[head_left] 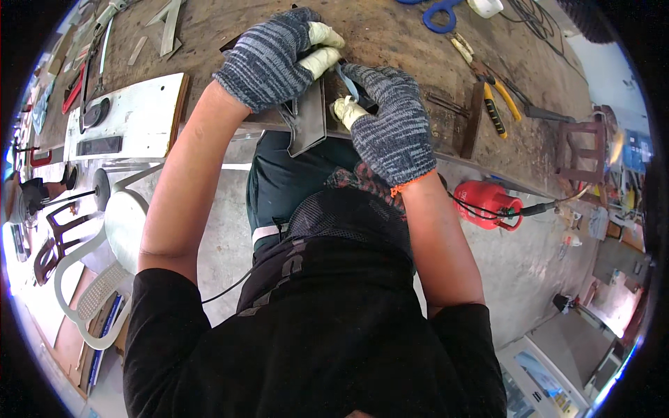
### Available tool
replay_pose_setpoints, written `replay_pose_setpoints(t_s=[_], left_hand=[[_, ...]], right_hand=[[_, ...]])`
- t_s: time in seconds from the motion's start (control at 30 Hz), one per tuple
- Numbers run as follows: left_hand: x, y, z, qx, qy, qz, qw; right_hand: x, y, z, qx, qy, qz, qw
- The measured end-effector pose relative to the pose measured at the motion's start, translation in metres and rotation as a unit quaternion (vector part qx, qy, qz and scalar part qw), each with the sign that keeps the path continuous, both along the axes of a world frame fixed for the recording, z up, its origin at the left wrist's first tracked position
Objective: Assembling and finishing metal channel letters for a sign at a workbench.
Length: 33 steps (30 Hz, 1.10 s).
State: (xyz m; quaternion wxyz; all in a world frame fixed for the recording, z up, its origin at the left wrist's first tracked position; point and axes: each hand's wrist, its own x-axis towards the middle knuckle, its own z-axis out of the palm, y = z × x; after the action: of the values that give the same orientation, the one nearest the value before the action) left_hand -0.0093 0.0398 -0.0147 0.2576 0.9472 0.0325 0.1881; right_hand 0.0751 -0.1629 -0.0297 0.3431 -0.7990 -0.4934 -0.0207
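Observation:
Both my hands wear grey striped knit gloves with cream-coloured coverings on some fingers. My left hand [275, 61] is at the bench's near edge, thumb and finger closed together; whatever they pinch is hidden. Beneath and beside it, a bent grey sheet-metal piece [307, 122] sticks out over the edge toward my lap. My right hand [394, 118] is closed around a dark object with a narrow pale blue-grey strip [350, 85]; its kind cannot be made out. The strip's upper end comes close to my left fingertips.
On the wooden bench [390, 29], blue-handled scissors [439, 19], yellow-and-black-handled pliers [503, 104] and a flat metal bar [472, 120] lie right. A white board [132, 118] lies left. Below stand a red gas cylinder [486, 203] and a white chair [104, 299].

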Motion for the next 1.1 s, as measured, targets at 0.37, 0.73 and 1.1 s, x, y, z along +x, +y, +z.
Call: replay_pose_setpoints(t_s=[0.37, 0.73, 1.1], left_hand=[[0.001, -0.006, 0.010, 0.049, 0.025, 0.000, 0.998], [0.004, -0.004, 0.029, 0.042, 0.094, -0.027, 0.994], [0.005, 0.002, 0.037, 0.039, 0.115, -0.051, 0.991]], right_hand=[[0.026, -0.062, 0.024, 0.048, 0.046, -0.123, 0.990], [0.066, -0.103, 0.029, -0.287, -0.043, -0.337, 0.896], [0.180, -0.164, -0.005, -0.061, 0.327, -0.208, 0.920]])
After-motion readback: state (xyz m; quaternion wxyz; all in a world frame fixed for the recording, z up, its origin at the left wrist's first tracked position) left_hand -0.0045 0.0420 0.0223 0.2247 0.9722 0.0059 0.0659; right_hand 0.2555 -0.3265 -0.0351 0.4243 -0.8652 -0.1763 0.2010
